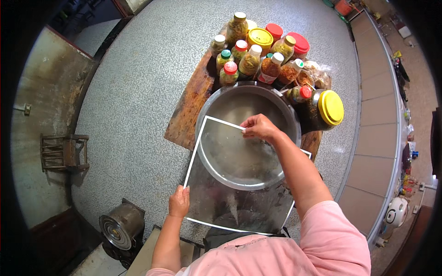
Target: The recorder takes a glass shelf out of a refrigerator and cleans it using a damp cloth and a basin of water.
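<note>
A screen panel of fine see-through mesh in a thin white frame (195,151) leans across the near part of a large round basin (223,90). Cloudy greyish water (264,103) lies in the basin, and its near rim shows through the mesh. My left hand (179,201) grips the frame's left side, thumb along the edge. At the far edge, my right hand (258,127) pinches the frame between thumb and fingers, over the water. The lower edge of the frame sits close to my body. My right forearm hides part of the right side.
The basin stands on a wooden table (193,107). Behind it crowd several jars and bottles of preserved food (249,63); a yellow-lidded jar (330,107) lies tilted at right. A wooden chair (65,153), a metal pot (121,224) and a long cabinet (374,138) flank the floor.
</note>
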### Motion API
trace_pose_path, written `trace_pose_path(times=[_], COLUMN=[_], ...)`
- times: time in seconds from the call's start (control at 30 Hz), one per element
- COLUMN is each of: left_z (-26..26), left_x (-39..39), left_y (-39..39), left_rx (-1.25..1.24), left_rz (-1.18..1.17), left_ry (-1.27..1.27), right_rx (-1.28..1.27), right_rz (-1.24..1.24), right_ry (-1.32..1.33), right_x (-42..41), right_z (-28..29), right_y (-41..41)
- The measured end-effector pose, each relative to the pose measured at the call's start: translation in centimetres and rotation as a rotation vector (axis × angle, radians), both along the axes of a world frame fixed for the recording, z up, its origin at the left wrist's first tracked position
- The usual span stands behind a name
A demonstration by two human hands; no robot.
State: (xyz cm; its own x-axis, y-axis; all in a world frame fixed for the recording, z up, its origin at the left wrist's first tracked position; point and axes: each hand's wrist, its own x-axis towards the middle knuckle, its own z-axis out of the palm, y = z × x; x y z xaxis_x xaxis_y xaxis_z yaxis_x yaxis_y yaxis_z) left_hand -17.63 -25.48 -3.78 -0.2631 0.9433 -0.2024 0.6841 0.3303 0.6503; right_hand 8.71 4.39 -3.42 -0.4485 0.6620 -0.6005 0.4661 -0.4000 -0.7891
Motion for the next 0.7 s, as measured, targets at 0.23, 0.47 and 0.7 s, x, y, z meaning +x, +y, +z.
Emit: trace_pose_path(times=[0.23, 0.47, 0.7], left_z=[-0.1, 0.1, -0.1], left_x=[-0.4, -0.1, -0.8], left_y=[-0.3, 0.1, -0.3], left_rx=[-0.032, 0.002, -0.004], left_rz=[0.016, -0.016, 0.021], left_ry=[-0.007, 0.031, 0.012], right_rx=[0.049, 0.031, -0.062], right_rz=[0.023, -0.014, 0.044], right_ry=[-0.162, -0.315, 0.029], right_x=[-1.7, -2.9, -2.4], right_z=[0.1, 0.2, -0.4], right_y=[-0.1, 0.2, 0.4])
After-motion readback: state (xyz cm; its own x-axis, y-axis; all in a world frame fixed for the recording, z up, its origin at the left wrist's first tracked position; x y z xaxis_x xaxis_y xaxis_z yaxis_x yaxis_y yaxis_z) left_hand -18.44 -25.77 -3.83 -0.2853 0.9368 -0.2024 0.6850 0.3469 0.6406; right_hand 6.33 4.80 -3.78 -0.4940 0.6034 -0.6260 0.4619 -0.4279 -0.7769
